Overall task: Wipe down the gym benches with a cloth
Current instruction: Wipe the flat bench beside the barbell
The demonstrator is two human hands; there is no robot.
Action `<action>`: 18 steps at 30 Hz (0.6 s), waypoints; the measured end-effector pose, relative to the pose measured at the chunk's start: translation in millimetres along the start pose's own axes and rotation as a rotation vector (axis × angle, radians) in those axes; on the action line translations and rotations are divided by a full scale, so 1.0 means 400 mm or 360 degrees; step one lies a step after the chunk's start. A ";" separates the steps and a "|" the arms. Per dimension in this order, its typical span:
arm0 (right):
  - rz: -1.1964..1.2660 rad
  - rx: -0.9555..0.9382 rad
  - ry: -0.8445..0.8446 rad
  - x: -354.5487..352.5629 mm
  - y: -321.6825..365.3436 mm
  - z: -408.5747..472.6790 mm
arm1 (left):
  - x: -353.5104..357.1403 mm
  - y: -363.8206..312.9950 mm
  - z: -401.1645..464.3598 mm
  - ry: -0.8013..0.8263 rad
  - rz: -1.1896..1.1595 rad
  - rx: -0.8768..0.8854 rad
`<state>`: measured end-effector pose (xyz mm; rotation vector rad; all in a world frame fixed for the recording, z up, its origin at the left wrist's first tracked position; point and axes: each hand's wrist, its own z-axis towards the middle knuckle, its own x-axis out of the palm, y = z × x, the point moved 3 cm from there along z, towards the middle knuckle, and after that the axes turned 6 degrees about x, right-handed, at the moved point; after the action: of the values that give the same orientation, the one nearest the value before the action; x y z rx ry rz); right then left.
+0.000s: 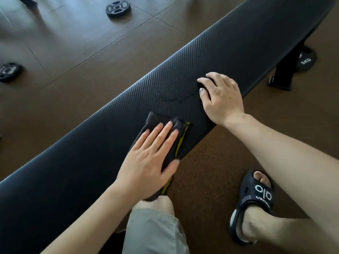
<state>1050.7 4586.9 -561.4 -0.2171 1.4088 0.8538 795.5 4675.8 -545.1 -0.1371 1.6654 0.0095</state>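
Note:
A long black padded gym bench [229,44] runs diagonally from lower left to upper right. A dark cloth with a yellow edge [180,136] lies on its near side, folded and hanging over the edge. My left hand [148,158] presses flat on the cloth with straight fingers. My right hand [220,96] rests on the bench farther right, fingers slightly bent on the pad, holding nothing. Between the hands, small drops and a wet streak [176,97] show on the pad.
Brown rubber floor tiles surround the bench. Black weight plates lie on the floor at the upper middle [118,8] and far left [9,71]; a 5KG plate [305,59] sits by the bench leg [283,70]. My foot in a dark slide sandal [255,204] stands at lower right.

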 end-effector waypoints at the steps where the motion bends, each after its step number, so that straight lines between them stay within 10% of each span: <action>1: -0.0007 0.0010 -0.0082 0.001 0.001 0.002 | -0.006 0.002 0.059 -0.0023 -0.0045 -0.0024; 18: -0.0003 -0.0018 -0.0267 0.010 -0.001 -0.007 | -0.010 0.005 0.137 -0.0105 -0.0113 -0.0160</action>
<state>1048.4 4586.4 -565.7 -0.1517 1.2472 0.8591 850.0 4683.2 -546.8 -0.2693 1.5937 0.0435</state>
